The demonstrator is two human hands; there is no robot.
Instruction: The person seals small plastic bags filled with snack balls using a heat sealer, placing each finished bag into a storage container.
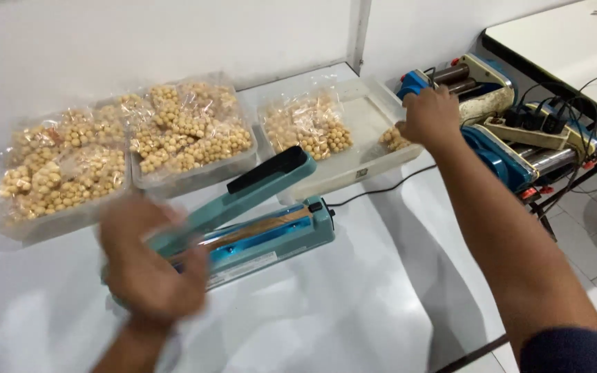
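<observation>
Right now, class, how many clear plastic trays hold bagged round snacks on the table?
3: left clear plastic tray, middle tray, and right tray, where the right hand reaches. Others may be hidden.

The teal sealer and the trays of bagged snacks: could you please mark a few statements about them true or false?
1. The sealer's arm is raised. True.
2. The right hand rests on the sealer. False: it reaches into the right-hand tray.
3. The left hand is blurred in front of the sealer. True.
4. The left tray is empty. False: it holds bags of round yellow snacks.
</observation>
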